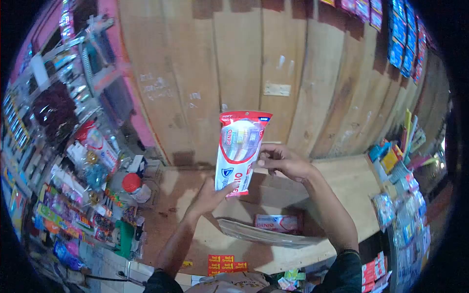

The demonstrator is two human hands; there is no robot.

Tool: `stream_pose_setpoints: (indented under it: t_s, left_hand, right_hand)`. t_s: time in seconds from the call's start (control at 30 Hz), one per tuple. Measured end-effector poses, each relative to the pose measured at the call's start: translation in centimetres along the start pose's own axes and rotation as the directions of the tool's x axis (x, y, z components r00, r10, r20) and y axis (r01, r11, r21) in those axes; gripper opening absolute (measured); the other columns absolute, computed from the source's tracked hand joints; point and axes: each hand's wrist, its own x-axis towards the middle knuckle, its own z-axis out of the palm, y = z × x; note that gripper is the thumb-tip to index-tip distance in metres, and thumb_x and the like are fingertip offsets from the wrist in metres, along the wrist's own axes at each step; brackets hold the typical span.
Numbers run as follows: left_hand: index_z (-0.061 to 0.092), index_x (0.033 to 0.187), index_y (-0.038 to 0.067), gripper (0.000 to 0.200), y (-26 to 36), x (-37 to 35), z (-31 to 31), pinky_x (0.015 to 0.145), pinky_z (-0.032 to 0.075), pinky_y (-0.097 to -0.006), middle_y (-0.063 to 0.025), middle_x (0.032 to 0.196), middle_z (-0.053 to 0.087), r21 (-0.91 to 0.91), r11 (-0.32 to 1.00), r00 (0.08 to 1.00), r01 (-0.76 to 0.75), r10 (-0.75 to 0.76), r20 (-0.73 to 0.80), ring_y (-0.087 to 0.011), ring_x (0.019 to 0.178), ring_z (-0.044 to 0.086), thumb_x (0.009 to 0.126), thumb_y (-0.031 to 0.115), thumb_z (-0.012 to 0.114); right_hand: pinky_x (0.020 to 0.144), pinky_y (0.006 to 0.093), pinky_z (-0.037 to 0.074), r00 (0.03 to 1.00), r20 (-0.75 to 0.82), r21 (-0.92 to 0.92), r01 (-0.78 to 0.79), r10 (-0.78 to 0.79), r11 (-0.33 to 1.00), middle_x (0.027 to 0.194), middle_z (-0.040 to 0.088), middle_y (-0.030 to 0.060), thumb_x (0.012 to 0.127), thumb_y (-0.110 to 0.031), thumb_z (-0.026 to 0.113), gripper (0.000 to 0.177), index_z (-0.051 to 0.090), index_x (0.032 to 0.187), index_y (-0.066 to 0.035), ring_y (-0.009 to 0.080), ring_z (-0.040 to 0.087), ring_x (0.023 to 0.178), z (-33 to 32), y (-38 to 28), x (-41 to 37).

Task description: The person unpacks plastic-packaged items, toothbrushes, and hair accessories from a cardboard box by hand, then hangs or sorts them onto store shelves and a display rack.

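A red-and-white GENIO packet (233,168) with a clear oval window is held up in front of me, nearly upright. Slim coloured items show through the window, but their kind is not clear. My left hand (211,197) is closed on its lower end, thumb across the front. At the packet's right edge, my right hand (284,162) has curled fingers and seems to pinch that edge. Below both hands sits an open cardboard box (273,238), in which another GENIO packet (279,223) lies.
A wooden plank wall (239,63) rises behind the wooden counter (342,188). Crowded goods and a red-lidded jar (136,186) stand at the left. Blue sachet strips (403,39) hang at upper right, above a holder (400,171) with sticks. Plastic-wrapped packs (405,215) line the right.
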Motion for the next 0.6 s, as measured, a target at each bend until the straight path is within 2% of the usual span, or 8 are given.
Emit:
stream_pose_setpoints:
  t_s: [0.1,0.13,0.27,0.37,0.4,0.5,0.6]
  left_hand:
    - [0.065,0.109,-0.001,0.029,0.0,-2.5,-1.7,0.065,0.051,-0.0251,-0.0056,0.093,0.07,-0.04,0.999,0.994,0.031,-0.036,-0.108,-0.0076,0.077,0.062,0.091,0.021,0.066]
    - [0.065,0.108,0.0,0.027,-0.1,-3.4,-2.3,0.06,0.05,-0.0239,-0.0057,0.09,0.07,-0.078,0.997,0.992,0.025,-0.034,-0.122,-0.0073,0.072,0.062,0.091,0.022,0.066]
    - [0.065,0.107,0.002,0.027,-0.7,-6.0,-4.9,0.058,0.05,-0.0252,-0.0067,0.089,0.07,-0.124,0.992,0.973,-0.013,-0.017,-0.23,-0.0088,0.071,0.063,0.091,0.023,0.066]
    - [0.064,0.109,0.002,0.028,-2.2,-7.5,-7.1,0.058,0.051,-0.0254,-0.0065,0.09,0.07,-0.162,0.987,0.946,-0.009,-0.044,-0.32,-0.0088,0.072,0.063,0.091,0.024,0.066]
    - [0.063,0.11,0.002,0.03,-2.6,-7.8,-8.2,0.057,0.05,-0.0251,-0.0059,0.09,0.069,-0.142,0.989,0.938,0.033,-0.08,-0.338,-0.0092,0.073,0.063,0.091,0.025,0.066]
    - [0.063,0.109,0.001,0.031,-3.1,-8.9,-10.3,0.056,0.05,-0.0259,-0.0056,0.089,0.069,-0.101,0.992,0.847,0.07,-0.113,-0.52,-0.0099,0.073,0.064,0.092,0.027,0.065]
    - [0.062,0.107,0.001,0.033,-2.0,-9.6,-12.6,0.056,0.051,-0.0267,-0.0054,0.088,0.069,-0.067,0.987,0.76,0.147,-0.156,-0.631,-0.0105,0.074,0.064,0.092,0.029,0.065]
  right_hand:
    - [0.064,0.0236,0.044,0.988,-0.064,-0.057,0.137,-0.14,0.989,0.087,0.06,-0.0029,0.088,-0.026,0.069,0.038,0.061,0.119,-0.006,0.0063,0.056,0.078,3.1,-3.9,3.1]
    - [0.068,0.0255,0.046,0.978,-0.064,-0.007,0.198,-0.199,0.98,0.09,0.063,-0.0007,0.089,-0.027,0.069,0.038,0.061,0.118,-0.004,0.0081,0.057,0.081,4.1,-4.4,4.7]
    - [0.07,0.026,0.045,0.94,-0.077,0.102,0.338,-0.331,0.936,0.093,0.065,0.0013,0.091,-0.027,0.066,0.033,0.063,0.113,-0.003,0.009,0.056,0.082,9.4,-7.1,9.6]
    - [0.069,0.0253,0.044,0.949,-0.06,0.113,0.315,-0.31,0.942,0.093,0.065,0.0003,0.091,-0.027,0.066,0.03,0.064,0.111,-0.004,0.0078,0.055,0.08,12.7,-6.2,14.0]
    - [0.068,0.0237,0.043,0.968,-0.03,0.117,0.25,-0.248,0.961,0.091,0.065,-0.0011,0.091,-0.026,0.065,0.027,0.064,0.109,-0.006,0.0063,0.054,0.077,13.7,-6.0,15.5]
    - [0.069,0.0241,0.045,0.977,0.024,0.296,0.196,-0.213,0.935,0.09,0.066,0.0,0.092,-0.024,0.064,0.025,0.063,0.108,-0.005,0.0066,0.057,0.077,17.3,-4.2,20.5]
    - [0.077,0.0268,0.049,0.974,0.099,0.491,0.131,-0.205,0.861,0.094,0.067,0.001,0.093,-0.022,0.063,0.022,0.063,0.107,-0.006,0.0082,0.061,0.084,21.2,-3.9,24.5]
